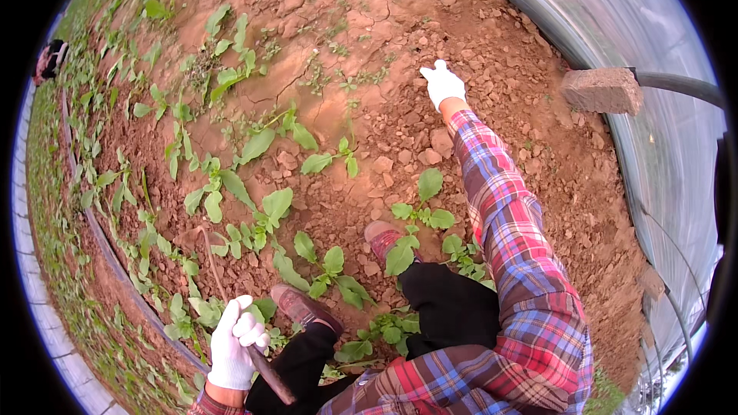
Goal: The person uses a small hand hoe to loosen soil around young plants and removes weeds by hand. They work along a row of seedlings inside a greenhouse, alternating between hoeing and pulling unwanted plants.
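My left hand [236, 343], in a white knit glove, grips the wooden handle [271, 377] of a small hand hoe. The hoe's thin neck [213, 265] runs forward from the fist, and its soil-coloured head [189, 236] is near the leafy plants. My right hand [445, 85], also gloved in white, is stretched far forward over crumbly reddish soil [490, 63]. Its thumb and a finger point away from me; whether anything small is between them cannot be made out. Broad-leaved green seedlings [331, 276] grow around my shoes, and small weeds [349, 83] lie left of the right hand.
Clear plastic sheeting [640, 29] borders the soil on the right, with a brick [602, 91] by a dark pipe [680, 85]. A dark hose-like strip [118, 268] crosses the left, beyond it a paved edge [43, 305]. A dark and pink object [51, 62] sits far left.
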Tool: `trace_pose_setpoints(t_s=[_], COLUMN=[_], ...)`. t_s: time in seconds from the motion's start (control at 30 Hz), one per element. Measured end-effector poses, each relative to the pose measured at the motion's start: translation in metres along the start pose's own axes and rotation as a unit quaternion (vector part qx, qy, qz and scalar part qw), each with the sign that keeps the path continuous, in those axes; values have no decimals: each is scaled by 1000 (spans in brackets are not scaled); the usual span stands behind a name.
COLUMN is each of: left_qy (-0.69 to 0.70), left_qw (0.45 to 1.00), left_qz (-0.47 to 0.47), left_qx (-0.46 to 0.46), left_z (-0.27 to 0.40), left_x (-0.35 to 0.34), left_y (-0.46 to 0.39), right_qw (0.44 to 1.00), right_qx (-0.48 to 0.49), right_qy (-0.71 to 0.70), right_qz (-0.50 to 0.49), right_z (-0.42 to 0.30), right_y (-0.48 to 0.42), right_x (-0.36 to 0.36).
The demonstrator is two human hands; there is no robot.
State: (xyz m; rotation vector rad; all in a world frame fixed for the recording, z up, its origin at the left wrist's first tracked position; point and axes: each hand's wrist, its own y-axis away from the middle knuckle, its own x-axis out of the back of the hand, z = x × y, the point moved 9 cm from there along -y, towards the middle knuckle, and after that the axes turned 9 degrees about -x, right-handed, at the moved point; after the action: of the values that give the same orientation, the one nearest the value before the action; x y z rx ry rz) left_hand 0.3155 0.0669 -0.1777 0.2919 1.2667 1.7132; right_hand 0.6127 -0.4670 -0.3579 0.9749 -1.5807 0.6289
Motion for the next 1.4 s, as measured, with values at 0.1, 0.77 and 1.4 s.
trace_pose_setpoints(t_s=[0.1,0.77,1.4], left_qy=[-34,20,56], left_qw=[994,983,986], left_qz=[91,70,-70], left_qx=[-48,-169,-142], left_z=[13,29,19], left_x=[35,-3,-16], left_y=[55,89,147], right_qw=[997,963,815], right_qx=[69,200,472], right_qy=[19,182,-120], right_qz=[-3,-18,315], right_z=[-31,-138,-172], right_y=[17,-4,244], right_x=[-11,-30,386])
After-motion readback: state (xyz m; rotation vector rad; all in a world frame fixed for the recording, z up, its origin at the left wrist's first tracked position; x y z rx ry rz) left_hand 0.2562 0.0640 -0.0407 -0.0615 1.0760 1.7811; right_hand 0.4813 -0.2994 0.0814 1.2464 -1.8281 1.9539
